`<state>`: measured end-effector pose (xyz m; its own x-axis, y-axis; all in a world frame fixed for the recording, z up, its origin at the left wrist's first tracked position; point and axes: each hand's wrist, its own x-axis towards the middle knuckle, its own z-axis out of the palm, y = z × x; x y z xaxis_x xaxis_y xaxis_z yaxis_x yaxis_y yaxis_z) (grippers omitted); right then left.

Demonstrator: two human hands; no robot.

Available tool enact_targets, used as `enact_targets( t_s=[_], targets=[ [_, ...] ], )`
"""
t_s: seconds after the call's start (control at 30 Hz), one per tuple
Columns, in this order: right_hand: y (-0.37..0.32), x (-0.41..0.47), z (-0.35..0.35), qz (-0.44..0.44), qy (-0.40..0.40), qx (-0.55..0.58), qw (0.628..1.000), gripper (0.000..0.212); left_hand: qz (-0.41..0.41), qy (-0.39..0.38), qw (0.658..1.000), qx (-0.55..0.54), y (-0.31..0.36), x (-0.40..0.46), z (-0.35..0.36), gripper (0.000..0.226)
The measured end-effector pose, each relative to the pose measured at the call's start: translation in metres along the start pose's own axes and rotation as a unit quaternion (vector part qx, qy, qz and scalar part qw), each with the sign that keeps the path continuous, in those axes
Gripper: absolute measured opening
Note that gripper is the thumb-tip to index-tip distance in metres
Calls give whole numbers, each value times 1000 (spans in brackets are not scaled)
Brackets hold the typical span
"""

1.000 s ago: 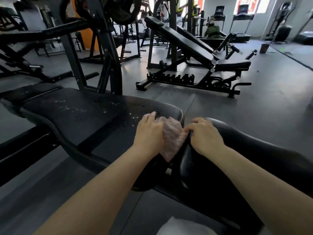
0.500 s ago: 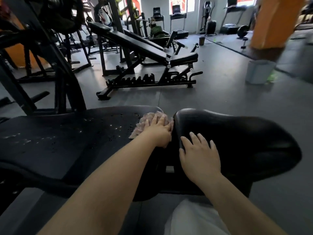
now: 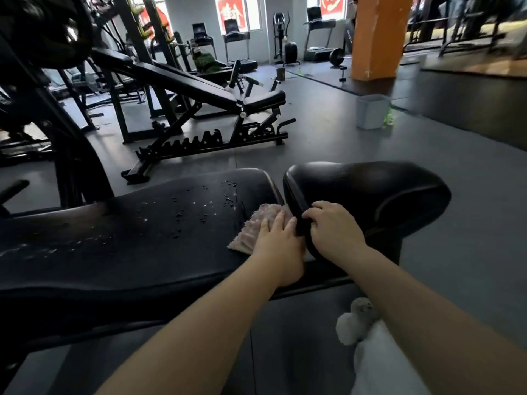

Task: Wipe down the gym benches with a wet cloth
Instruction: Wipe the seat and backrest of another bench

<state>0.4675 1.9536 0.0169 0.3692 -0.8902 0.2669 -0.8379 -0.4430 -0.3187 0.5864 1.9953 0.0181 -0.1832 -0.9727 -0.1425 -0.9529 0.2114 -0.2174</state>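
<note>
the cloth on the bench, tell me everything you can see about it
The cloth is pale pink with a nubby, towel-like weave and a frayed edge. It lies flat on the long black bench pad, at the end beside the gap to the seat pad. The left hand presses on it with straight fingers and covers its near part. Water drops dot the pad beyond it. The right hand grips the seat pad's edge beside it.

Red posters (image 3: 232,11): showing white marks, too blurred to read, hanging on the back windows behind the treadmills (image 3: 236,38).
</note>
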Motion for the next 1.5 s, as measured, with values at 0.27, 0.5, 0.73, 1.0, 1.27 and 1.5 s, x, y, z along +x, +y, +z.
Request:
enact_targets(
  t_s=[0.27, 0.5, 0.73, 1.0, 1.27, 1.5],
  targets=[
    [-23, -35, 11, -61, -55, 195, 977, 42, 86, 157, 978, 109, -57, -92, 52, 81],
    [-15, -46, 15, -8, -61, 252, 966, 46, 36, 200, 974, 104, -38, -82, 57, 83],
    [-18, -43, 22, 18, -24, 264, 964, 41, 16, 176, 978, 109, 5, -47, 45, 70],
    [-54, -52, 31, -100, 65, 99, 988, 52, 95, 215, 955, 183, -51, -85, 64, 59],
    [-105, -54, 42, -281, 86, 79, 953, 34, 140, 277, 929, 202, -111, -114, 93, 63],
    [-174, -53, 73, -287, 113, 64, 949, 29, 139, 330, 914, 192, -183, -158, 116, 62]
  ],
)
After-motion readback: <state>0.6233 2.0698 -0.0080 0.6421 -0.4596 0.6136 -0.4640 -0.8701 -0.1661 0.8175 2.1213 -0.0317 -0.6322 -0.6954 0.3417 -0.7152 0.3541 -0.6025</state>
